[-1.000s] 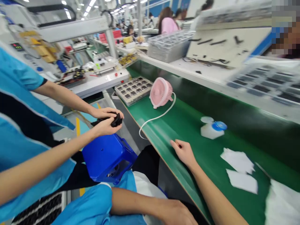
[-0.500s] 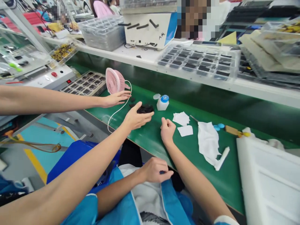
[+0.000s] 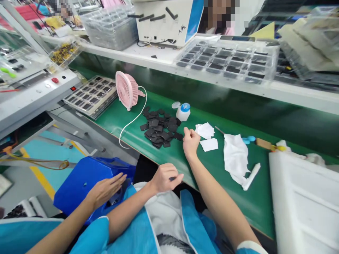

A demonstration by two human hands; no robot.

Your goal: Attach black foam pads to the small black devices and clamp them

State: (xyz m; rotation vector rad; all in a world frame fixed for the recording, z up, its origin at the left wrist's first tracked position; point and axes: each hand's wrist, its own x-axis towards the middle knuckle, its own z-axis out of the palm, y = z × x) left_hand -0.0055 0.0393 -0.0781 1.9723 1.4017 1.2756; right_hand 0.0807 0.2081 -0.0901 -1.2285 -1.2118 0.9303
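My left hand [image 3: 166, 178] is closed above my lap, short of the bench edge, on a small flat black piece [image 3: 172, 179] that shows beside the thumb. On the green bench, my right hand [image 3: 191, 143] is curled with thumb and fingers together; whatever it may hold is hidden. Left of it lies a loose pile of black flat pieces [image 3: 159, 127]. A white bottle with a blue cap [image 3: 183, 113] stands behind the pile, its lid tipped open. White cloth pieces [image 3: 209, 145] lie just right of my right hand.
A co-worker's hand [image 3: 107, 190] is over a blue bin [image 3: 82, 183] at the left. A pink fan [image 3: 127, 91] with a white cord stands behind the pile. Trays [image 3: 91, 95] sit at the left; a crumpled white cloth [image 3: 235, 155] and a white foam box [image 3: 299, 197] are at the right.
The co-worker's hands have withdrawn from the bench, one now over the blue bin. The black pieces lie spread in a pile. My left hand has moved slightly left and up; my right hand barely moved.
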